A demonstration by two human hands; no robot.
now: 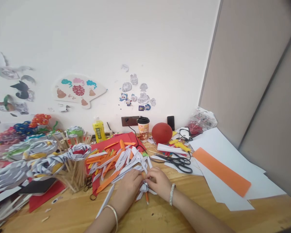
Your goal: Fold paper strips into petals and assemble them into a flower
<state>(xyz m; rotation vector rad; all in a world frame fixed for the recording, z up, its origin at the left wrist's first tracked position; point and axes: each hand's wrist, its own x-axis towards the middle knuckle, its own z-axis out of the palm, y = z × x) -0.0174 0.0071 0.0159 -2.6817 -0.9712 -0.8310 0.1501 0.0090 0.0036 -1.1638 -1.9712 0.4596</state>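
Note:
Near the table's front middle, both hands meet over a small folded white paper piece (144, 187). My left hand (130, 185) has its fingers curled against the piece's left side. From the right, my right hand (158, 182) pinches it between thumb and fingers. An orange pointed tip (147, 199) pokes out below the paper; whether it is a pencil or a paper strip I cannot tell. Just beyond the hands lies a heap of folded white and orange paper strips (115, 159). One long white strip (106, 200) rests beside my left forearm.
Paper flowers (48, 165) on bundled sticks crowd the left. Behind the heap stand a yellow bottle (99, 130), a lidded cup (143, 130) and a red balloon (162, 132). Black scissors (178, 162), a yellow glue gun (181, 146) and white sheets (220, 161) lie right.

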